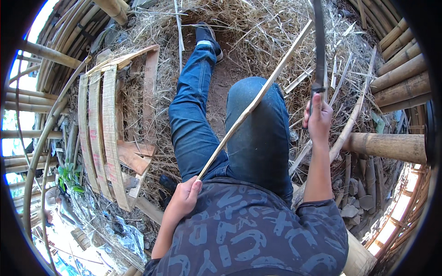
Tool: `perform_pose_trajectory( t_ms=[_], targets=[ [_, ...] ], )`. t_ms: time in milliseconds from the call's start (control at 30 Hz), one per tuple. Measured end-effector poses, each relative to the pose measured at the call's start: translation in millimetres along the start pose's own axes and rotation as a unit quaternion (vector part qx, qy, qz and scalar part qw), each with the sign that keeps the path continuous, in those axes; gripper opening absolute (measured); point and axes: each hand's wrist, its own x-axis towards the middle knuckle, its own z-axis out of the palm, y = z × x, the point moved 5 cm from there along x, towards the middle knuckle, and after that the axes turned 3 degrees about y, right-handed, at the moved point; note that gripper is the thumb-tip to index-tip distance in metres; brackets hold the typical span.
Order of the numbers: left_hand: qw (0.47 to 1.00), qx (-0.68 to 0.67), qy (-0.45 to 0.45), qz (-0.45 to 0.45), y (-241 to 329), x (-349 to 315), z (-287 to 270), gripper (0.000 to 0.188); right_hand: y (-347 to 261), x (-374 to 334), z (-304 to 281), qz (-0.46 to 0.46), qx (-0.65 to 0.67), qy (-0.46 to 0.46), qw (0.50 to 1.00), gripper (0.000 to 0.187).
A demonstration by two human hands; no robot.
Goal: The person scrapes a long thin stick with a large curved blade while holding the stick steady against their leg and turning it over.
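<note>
A long, pale stick (251,108), like a split of bamboo or wood, runs slantwise across my raised thigh. Its near end is in my left hand (185,197), whose fingers are closed round it at my waist. My right hand (318,115) grips a dark handle, thumb on top, out past my bent knee. From that fist a machete (319,50) points away from me, its long dark blade nearly upright in the picture. The blade stands to the right of the stick's far end, apart from it.
A slatted wooden crate piece (102,133) lies on the left. Dry straw and shavings (271,41) cover the ground ahead. Thick bamboo poles (386,146) jut in from the right, above broken stones (352,209). A bamboo wall (34,99) stands at far left.
</note>
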Motion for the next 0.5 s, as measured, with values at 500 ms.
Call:
perform_pose_trajectory(
  t_ms=[500],
  targets=[
    [0.986,0.102,0.106,0.081,6.3,-18.0,-1.6,0.024,-76.2,17.8,29.3,-0.222,-0.501,-0.166,0.820,0.054]
  ],
)
